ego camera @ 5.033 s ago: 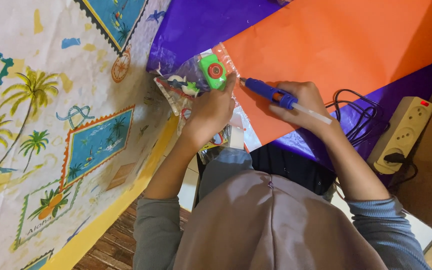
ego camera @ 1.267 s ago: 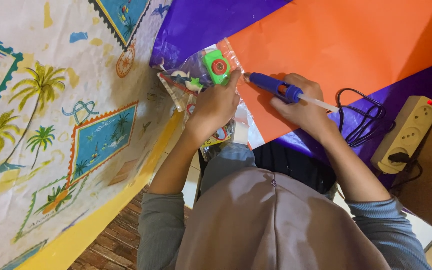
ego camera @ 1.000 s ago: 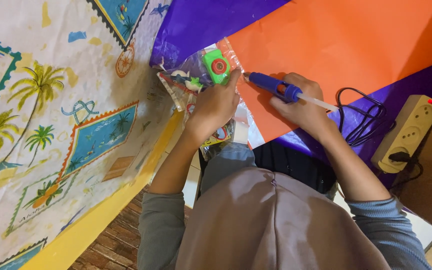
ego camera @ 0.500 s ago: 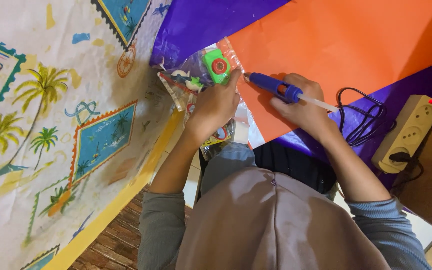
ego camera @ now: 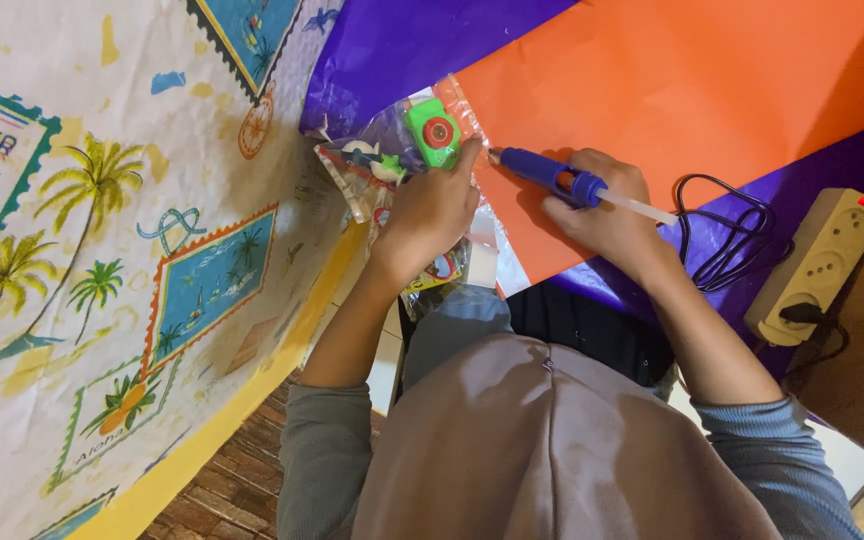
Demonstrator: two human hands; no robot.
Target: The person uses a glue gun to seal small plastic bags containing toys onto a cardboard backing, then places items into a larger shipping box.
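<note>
Nearest you, both forearms in grey-blue sleeves reach forward from your lap toward the work. Your right hand (ego camera: 607,215) is closed around a blue glue gun (ego camera: 550,176), thumb and fingers wrapped about its body; a pale glue stick (ego camera: 642,208) juts out behind the hand. The gun's long axis runs up and to the left, with the nozzle just at the left edge of the orange sheet (ego camera: 682,90) where that edge meets a clear plastic packet (ego camera: 392,165). Your left hand (ego camera: 430,212) lies palm-down on the packet, fingers loosely curled and pressing it flat — the index fingertip reaches up beside the nozzle and touches a green toy camera (ego camera: 432,132) sealed inside. The two hands sit close together, left hand nearer the packet, right hand nearer the orange sheet, and the nozzle points into the narrow gap between them.

Farther out, the orange sheet lies over a purple sheet (ego camera: 402,40). To the right, a black cord (ego camera: 727,235) loops toward a beige power strip (ego camera: 817,265) — well apart from the nozzle. To the left spreads a cloth printed with palm trees (ego camera: 102,250), its yellow border running beside the packet
</note>
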